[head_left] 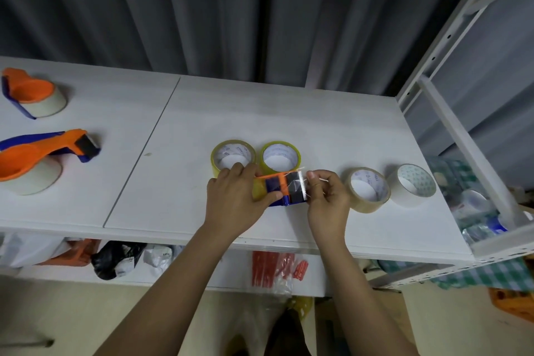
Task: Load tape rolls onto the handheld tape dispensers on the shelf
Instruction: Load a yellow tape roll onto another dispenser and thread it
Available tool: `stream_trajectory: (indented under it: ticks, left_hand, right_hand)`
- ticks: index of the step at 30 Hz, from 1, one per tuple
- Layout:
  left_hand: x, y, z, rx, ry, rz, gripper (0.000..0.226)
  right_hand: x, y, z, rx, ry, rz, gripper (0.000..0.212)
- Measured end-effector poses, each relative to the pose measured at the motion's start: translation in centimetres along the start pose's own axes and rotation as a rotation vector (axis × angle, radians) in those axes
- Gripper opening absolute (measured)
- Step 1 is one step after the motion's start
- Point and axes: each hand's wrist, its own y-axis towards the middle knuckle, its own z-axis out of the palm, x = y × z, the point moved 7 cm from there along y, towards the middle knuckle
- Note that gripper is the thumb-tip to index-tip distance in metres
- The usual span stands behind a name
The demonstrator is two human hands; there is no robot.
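**Threading the tape end across the dispenser's cutter**

The left hand [235, 196] is gripping the orange and blue dispenser [281, 189] around its body, fingers curled over the top and thumb pressing along the near side. The right hand [325, 196] is pinching the loose end of clear tape [296, 186] just past the toothed blade [303, 186], thumb and forefinger drawn together on the film and on what looks like a thin pale tab. The roll on this dispenser is mostly hiding under the left hand, so how it is seated cannot be told.

The step in hand appears to be the feeding: the tape is lying over the black pad and being drawn toward the teeth. Next it probably calls for a steady pull, keeping the film flat and square to the blade (clear tape likes to fold onto itself), then pressing it down to tear off.

Just behind the dispenser two yellowish rolls [233, 156] [281, 157] are lying flat on the white shelf [289, 113]. To the right of the dispenser two more rolls, a tan one [368, 189] and a white one [414, 183], are waiting. Far to the left of the dispenser two loaded dispensers [31, 95] [43, 157] are resting on their rolls.
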Motion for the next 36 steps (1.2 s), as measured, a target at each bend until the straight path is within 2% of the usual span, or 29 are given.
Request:
stream_trajectory:
  ticks: [9,16,26,33,36]
  left_hand:
    - [0.1,0.5,0.2,0.025,0.026,-0.026,0.06]
    - [0.1,0.7,0.1,0.045,0.021,-0.037,0.06]
    - [-0.1,1.0,0.2,0.094,0.021,-0.01,0.064]
    - [0.0,0.9,0.6,0.265,-0.024,-0.001,0.063]
    - [0.2,0.6,0.3,0.311,-0.129,-0.047,0.055]
  right_hand:
    - [0.0,0.1,0.6,-0.096,0.039,-0.017,0.021]
    - [-0.1,0.4,0.6,-0.09,0.062,-0.037,0.013]
    - [-1.0,-0.2,0.0,-0.01,0.107,0.013,0.025]
    - [-1.2,-0.1,0.1,0.044,0.106,0.029,0.025]
    - [-1.0,0.2,0.1,0.082,0.095,0.023,0.025]
